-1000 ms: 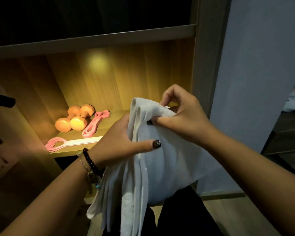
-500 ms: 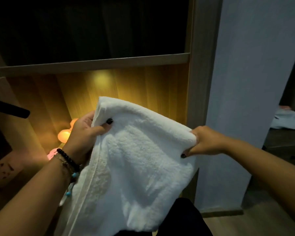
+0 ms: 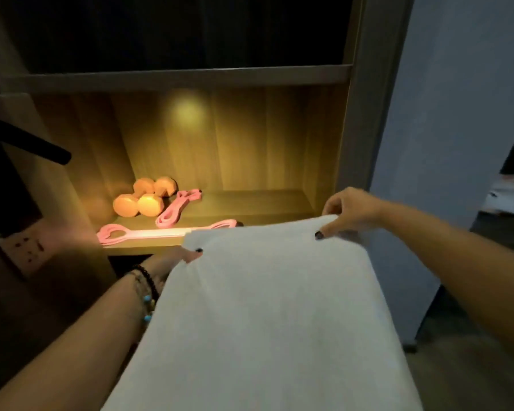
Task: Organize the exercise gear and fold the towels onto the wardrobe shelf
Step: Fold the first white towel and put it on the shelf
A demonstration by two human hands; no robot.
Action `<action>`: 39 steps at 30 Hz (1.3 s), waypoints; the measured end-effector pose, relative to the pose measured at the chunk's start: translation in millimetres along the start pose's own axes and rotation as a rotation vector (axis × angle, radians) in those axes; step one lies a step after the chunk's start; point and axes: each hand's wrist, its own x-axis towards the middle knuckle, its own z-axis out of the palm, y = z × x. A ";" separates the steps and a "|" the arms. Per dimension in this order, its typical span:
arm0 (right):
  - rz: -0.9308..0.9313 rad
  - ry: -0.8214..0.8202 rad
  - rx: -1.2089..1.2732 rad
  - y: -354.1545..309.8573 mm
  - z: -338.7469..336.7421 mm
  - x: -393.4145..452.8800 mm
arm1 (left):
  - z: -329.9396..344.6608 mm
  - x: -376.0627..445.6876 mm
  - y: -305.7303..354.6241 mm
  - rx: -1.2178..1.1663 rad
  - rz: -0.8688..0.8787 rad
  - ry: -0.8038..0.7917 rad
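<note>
A white towel (image 3: pixel 267 315) is stretched out flat in front of me, its far edge level with the front of the lit wardrobe shelf (image 3: pixel 250 203). My left hand (image 3: pixel 172 262) pinches the towel's far left corner, mostly hidden under the cloth. My right hand (image 3: pixel 347 212) pinches the far right corner from above. On the shelf's left side lie two orange dumbbells (image 3: pixel 144 197), a pink resistance band (image 3: pixel 177 209) and a pink figure-eight pull band (image 3: pixel 149 232) along the front edge.
A dark rod (image 3: pixel 39 146) sticks out at the left over a panel with a wall socket (image 3: pixel 21 247). A grey door panel (image 3: pixel 457 114) stands at the right. White cloth (image 3: pixel 511 197) lies on furniture at far right.
The bunched towel was pulled apart by both hands, then lowered and spread flat toward the shelf. The dumbbells and bands, hidden half a second ago, show again.
</note>
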 end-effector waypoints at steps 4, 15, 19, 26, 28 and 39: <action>0.324 -0.120 0.207 46.7 140.6 -15.3 | -14.2 21.1 -108.8 0.179 -0.171 0.050; 0.607 -0.298 1.126 52.3 164.8 -85.2 | -15.1 3.8 -110.7 0.173 -0.082 -0.151; 0.578 -0.166 1.101 51.4 133.1 -76.7 | -8.1 1.2 -89.6 0.160 0.032 -0.141; 0.662 -0.163 0.757 62.7 159.4 -79.8 | 2.8 -12.2 -119.7 0.520 0.029 -0.080; 0.631 -0.150 0.735 57.7 146.6 -71.3 | 3.5 -12.5 -116.4 0.457 0.033 -0.098; 0.147 -0.314 0.520 -86.4 146.8 -41.5 | 6.0 -12.4 -119.5 0.095 -0.083 -0.205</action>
